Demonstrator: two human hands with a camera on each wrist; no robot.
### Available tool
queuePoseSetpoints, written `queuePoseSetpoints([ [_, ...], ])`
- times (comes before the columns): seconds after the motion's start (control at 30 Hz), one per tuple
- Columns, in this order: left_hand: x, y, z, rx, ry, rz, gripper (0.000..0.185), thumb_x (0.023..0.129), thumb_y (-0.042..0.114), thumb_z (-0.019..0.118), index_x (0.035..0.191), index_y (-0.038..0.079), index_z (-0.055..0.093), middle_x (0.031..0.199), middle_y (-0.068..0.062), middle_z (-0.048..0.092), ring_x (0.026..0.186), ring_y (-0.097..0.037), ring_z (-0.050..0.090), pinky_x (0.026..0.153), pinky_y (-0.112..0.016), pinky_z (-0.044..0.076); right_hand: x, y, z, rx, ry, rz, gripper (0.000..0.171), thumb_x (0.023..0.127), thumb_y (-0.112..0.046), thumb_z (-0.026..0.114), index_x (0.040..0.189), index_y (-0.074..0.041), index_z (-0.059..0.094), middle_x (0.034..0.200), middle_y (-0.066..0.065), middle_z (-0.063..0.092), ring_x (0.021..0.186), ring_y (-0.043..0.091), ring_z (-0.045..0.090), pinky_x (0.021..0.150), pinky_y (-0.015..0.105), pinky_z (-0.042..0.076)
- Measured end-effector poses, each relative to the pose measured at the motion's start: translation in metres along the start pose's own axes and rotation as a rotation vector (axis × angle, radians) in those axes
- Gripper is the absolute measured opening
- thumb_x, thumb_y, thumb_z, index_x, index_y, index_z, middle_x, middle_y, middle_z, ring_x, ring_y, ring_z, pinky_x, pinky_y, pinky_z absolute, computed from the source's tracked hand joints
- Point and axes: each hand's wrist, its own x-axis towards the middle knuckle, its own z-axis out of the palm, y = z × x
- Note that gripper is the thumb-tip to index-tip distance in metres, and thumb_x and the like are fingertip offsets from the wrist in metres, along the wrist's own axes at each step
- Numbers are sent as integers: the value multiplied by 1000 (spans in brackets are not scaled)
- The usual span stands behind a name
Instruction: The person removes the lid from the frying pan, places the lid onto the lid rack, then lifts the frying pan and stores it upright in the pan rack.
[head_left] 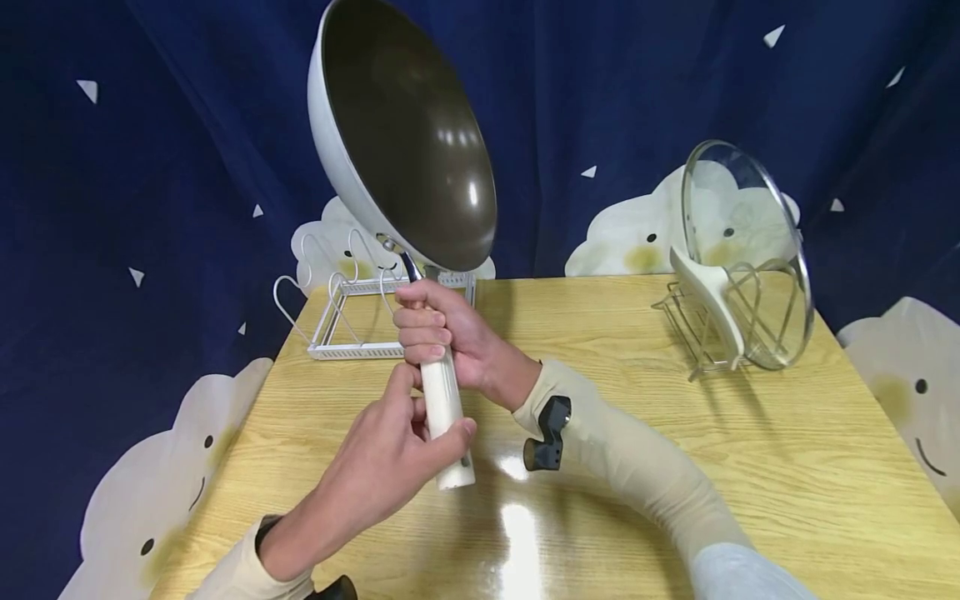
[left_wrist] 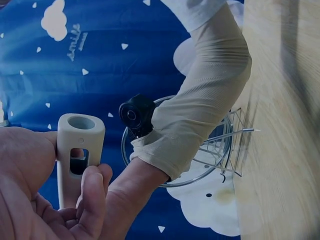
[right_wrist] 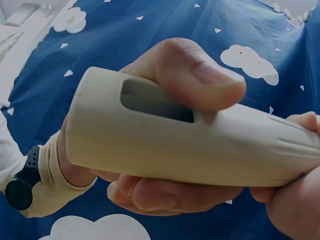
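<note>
Right now I have the wok [head_left: 408, 133] lifted above the worktop [head_left: 750, 433], tilted up on its cream handle [head_left: 442, 396]. My right hand [head_left: 442, 337] grips the handle's upper part, fingers curled round it; my left hand [head_left: 390, 458] pinches the lower end. Behind, the white wire rack [head_left: 352, 321] stands unfilled, so racking looks undone, while the glass lid [head_left: 750, 250] already sits in its stand [head_left: 701, 337].

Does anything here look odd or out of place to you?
Only the pan: both hands hold its handle, the right hand above the left hand, so it stands tilted in the air over the table. The glass lid leans in its rack. Nothing looks spilled or damaged.
</note>
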Motion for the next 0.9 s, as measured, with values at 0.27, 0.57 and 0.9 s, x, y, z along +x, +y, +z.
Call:
queuePoseSetpoints([
  [0.27,2,-1,-3,29,36,-5,43,89,29,75,117,11,46,69,5,61,59,-11,55,50,-28,44,8,-2,-3,52,-46,-14,46,110,-22,22,69,-16,42,46,-7,44,35,5,45,36,17,36],
  [0.57,3,-8,0,81,102,24,40,89,28,74,114,13,46,65,8,58,56,-9,53,48,-27,42,15,0,-12,101,-113,23,47,110,-25,18,70,-15,41,46,-7,39,34,5,41,36,18,37],
  [0.9,0,-12,2,117,153,62,38,88,25,74,111,12,46,65,12,57,54,-5,51,47,-26,41,21,3,-19,181,-212,52,31,104,-17,39,73,-14,43,51,-10,24,36,5,37,38,18,36],
])
